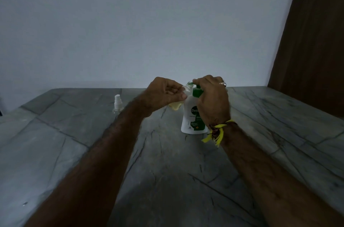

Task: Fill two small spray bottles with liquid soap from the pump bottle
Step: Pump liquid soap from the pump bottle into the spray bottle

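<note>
Filling looks underway on one small spray bottle (176, 104), held open-necked under the spout by the left hand (165, 94), fingers curled round it, yellowish soap visible low inside. The right hand (212, 96) grips and presses the green head of the Dettol pump bottle (193, 117). The second spray bottle (118, 104) stands capped on the stone counter (167, 171), seemingly unfilled.

Pump bottle (192, 115) upright on table (167, 171), toward far edge, right of centre. Spray bottle (117, 104) stands well left of it, nearer far-left corner.
</note>
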